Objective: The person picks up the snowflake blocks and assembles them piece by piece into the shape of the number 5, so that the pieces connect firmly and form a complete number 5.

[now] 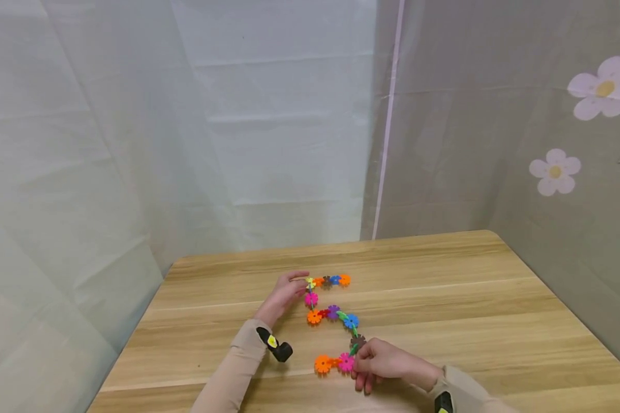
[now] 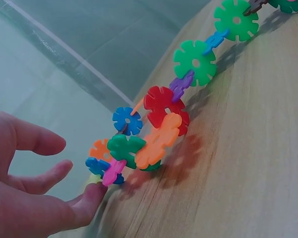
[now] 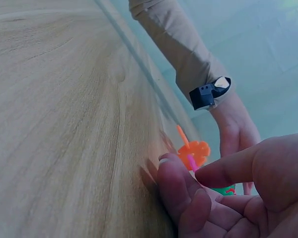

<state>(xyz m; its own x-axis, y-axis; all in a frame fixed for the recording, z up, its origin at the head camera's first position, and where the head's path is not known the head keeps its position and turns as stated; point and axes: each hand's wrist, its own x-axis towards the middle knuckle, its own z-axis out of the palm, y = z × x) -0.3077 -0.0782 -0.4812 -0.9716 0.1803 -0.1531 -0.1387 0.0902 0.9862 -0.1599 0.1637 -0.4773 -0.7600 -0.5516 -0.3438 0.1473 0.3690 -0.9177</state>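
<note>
A chain of interlocking snowflake discs lies on the table in an S-like curve. My left hand [image 1: 285, 291] is at its upper left bend, fingers spread beside a yellow-green disc [image 1: 310, 283]. In the left wrist view, the lowest fingertip [image 2: 94, 193] is against or very near that disc. My right hand [image 1: 384, 360] is at the lower right bend, where thumb and finger pinch the edge of a pink disc [image 1: 346, 362]. The fingers partly hide that spot. An orange disc [image 1: 322, 364] ends the chain's lower left; another orange disc [image 1: 344, 280] ends its upper right.
The wooden table [image 1: 444, 287] extends on both sides of the chain. Pale curtains [image 1: 279, 126] hang behind and beside it, the right one printed with flowers [image 1: 555, 172]. A small black camera [image 1: 283, 351] sits on the left wrist.
</note>
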